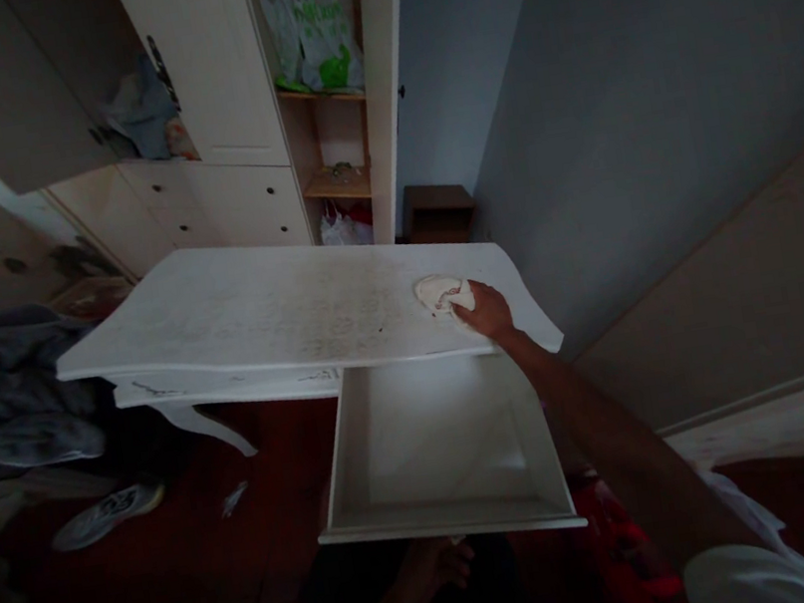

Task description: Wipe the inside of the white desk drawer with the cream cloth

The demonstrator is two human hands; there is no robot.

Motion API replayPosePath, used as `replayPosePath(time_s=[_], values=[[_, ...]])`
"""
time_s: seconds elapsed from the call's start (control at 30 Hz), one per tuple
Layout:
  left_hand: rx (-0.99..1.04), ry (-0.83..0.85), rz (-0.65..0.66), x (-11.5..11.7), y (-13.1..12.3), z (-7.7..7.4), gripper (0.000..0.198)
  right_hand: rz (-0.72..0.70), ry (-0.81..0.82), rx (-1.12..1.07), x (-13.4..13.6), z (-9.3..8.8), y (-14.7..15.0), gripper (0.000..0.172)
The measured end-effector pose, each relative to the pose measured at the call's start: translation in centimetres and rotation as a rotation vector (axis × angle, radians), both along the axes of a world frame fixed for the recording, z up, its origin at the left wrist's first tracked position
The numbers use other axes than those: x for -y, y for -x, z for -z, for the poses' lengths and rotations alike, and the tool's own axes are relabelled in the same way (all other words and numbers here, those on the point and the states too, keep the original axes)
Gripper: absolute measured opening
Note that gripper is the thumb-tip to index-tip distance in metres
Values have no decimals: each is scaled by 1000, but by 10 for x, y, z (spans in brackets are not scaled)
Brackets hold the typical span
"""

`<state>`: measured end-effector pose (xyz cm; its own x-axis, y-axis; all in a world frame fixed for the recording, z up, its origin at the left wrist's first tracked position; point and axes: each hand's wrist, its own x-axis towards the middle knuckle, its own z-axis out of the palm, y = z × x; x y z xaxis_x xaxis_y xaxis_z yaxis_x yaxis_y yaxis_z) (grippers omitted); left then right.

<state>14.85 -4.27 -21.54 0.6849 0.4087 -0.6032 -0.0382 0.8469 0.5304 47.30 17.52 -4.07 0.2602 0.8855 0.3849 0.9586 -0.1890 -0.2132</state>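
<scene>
Your right hand has the cloth clamped; left hand fingers, can't tell. Lean in and you might jolt the open drawer.

Beyond your right fingers, you have a low, brown, boxy stand and translucent, green-printed plastic bags; well left of those fingers lies a grey-white shoe.

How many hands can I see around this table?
2: the right hand holds a cloth against the tabletop; the left hand, dimly lit, shows just below the front edge of the open drawer.
</scene>
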Motion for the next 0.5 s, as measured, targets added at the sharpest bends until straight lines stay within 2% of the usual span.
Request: replayPosePath(time_s=[0.07,0.17,0.23,0.4,0.5], values=[[-1,-11,9,0,-1,-1,52,25,59,18,0,-4,5,64],[18,-19,-3,1,-1,-1,58,53,137,34,2,-10,12,90],[40,-21,-17,2,-1,-1,61,47,176,39,4,-15,16,95],[48,-28,2,2,-7,6,64,82,206,75,13,-22,32,48],[47,-17,6,2,-9,11,62,37,149,68,23,-23,43,40]])
